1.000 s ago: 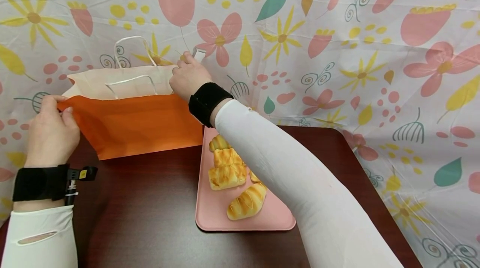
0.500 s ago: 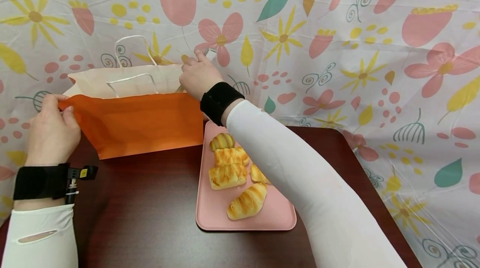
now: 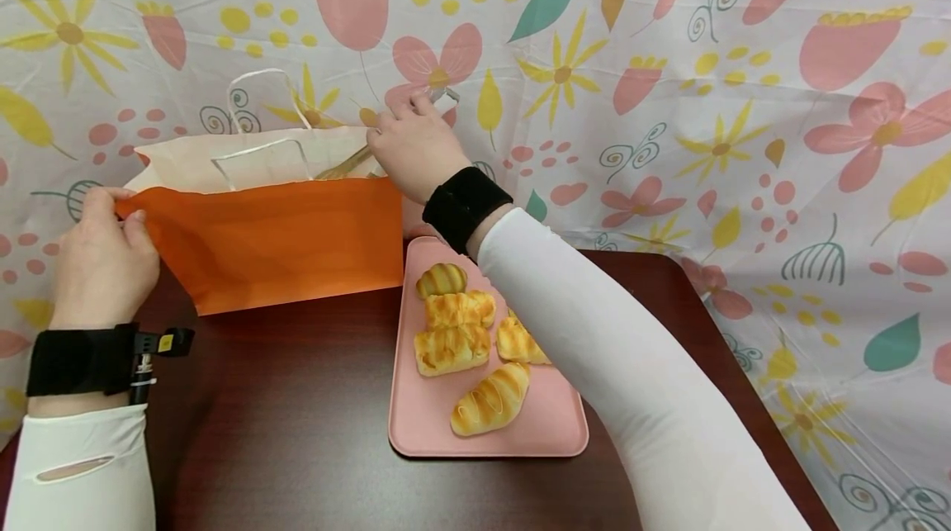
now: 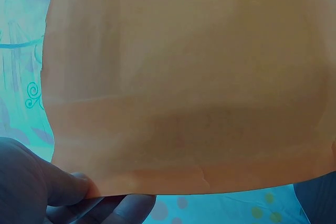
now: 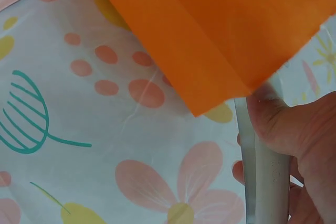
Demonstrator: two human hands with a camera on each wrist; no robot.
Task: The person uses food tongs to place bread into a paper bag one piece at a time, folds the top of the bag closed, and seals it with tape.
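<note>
An orange paper bag [image 3: 275,242] with a pale inside and white handles stands at the left in the head view. My left hand [image 3: 107,263] pinches the left corner of its rim; the left wrist view shows thumb and fingers on the paper edge [image 4: 157,179]. At the bag's right top corner, my right hand [image 3: 416,143] grips metal tongs [image 3: 446,100] with a whitish handle. Their shiny lower part shows slanting down into the bag mouth, and the tips are hidden by the front panel. In the right wrist view the tongs' handle [image 5: 270,182] runs between thumb and fingers.
Right of the bag, a pink tray [image 3: 416,436] bears several bread pieces, among them a striped roll [image 3: 490,400] and a flaky pastry [image 3: 453,349]. My right forearm crosses over its right side. A flowered cloth [image 3: 669,101] hangs behind the dark table [image 3: 297,432].
My right hand has moved to the right with the tongs, drawing more of their metal into sight above the bag's rim. The left hand and bag have stayed nearly still.
</note>
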